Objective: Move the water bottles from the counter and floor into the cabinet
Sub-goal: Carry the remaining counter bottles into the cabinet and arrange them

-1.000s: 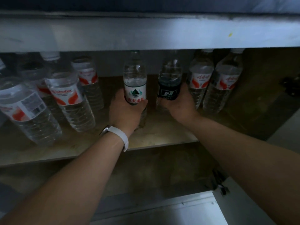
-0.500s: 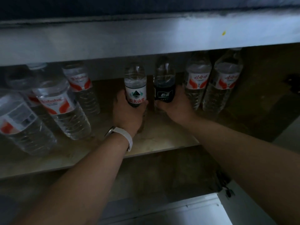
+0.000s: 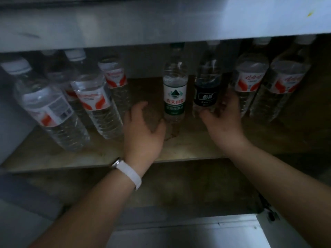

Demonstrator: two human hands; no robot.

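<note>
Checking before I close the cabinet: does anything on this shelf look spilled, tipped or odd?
Nothing spilled or toppled. The green-label bottle and black-label bottle stand upright on the shelf; only their labels differ from the red-label bottles.

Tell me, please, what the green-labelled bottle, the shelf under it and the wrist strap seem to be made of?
The green-labelled bottle looks like clear, glossy plastic: one sees through it. The shelf seems wood or laminate board, matt, brownish and stained, though dim light leaves it open. The wrist strap is white and smooth, perhaps silicone.
</note>
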